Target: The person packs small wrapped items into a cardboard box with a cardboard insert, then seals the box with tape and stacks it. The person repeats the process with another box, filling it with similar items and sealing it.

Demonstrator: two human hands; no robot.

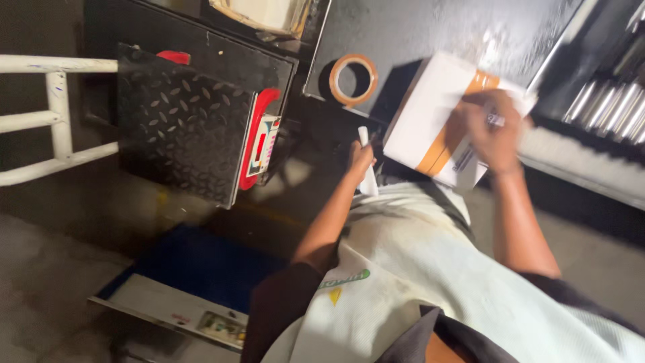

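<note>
Nearest you, your left hand [361, 160] pinches a small white strip [367, 165] in its fingers. Beyond, your right hand [494, 129], fingers curled around a small object, presses the white box [430, 107], already taped orange, on the table [403, 33]. Tape roll [353, 79] lies farther back.

White cardboard box with tan tape band [430, 111] sits on grey metal worktop [437, 33], near its front edge. Right hand [494, 131] lies on box top; left hand [361, 160] just left of box w/ small white stick-shaped item [366, 165]. Tan tape roll [353, 79] on worktop, left of & behind box. Black tread-plate cabinet [181, 128] further left; white metal rail [57, 117] at far left. Rollers [611, 107] right of box.
</note>
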